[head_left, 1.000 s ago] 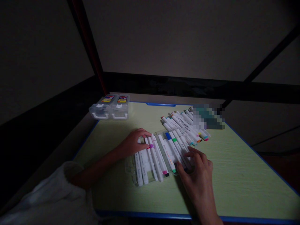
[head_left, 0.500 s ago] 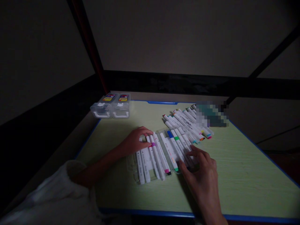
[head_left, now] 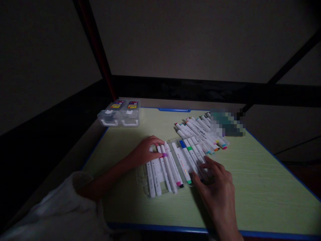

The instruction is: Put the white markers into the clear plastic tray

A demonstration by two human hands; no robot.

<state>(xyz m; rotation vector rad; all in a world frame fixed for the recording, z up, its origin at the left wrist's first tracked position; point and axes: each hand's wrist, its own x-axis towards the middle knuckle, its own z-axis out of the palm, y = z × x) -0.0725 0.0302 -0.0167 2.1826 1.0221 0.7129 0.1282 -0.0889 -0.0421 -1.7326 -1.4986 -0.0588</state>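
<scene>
An open clear plastic case (head_left: 140, 182) lies on the table with white markers in both halves. My left hand (head_left: 144, 152) is closed at the upper ends of the markers in the left half, its thumb against a marker with a purple band (head_left: 168, 169). My right hand (head_left: 218, 187) curls over the lower ends of the markers in the right half, thumb and fingers on either side of them. Beside it lie a blue-capped marker (head_left: 188, 157) and a green-banded marker (head_left: 193, 155). The fingertips partly hide which marker the right hand grips.
Many loose white markers (head_left: 200, 130) with coloured ends lie in a pile behind the case. Two clear boxes with white handles (head_left: 129, 117) stand at the back left. A blurred greenish object (head_left: 227, 124) rests at the back right. The table (head_left: 263, 187) has a blue edge.
The view has shifted very slightly. Both hands and the markers stay in practically the same places.
</scene>
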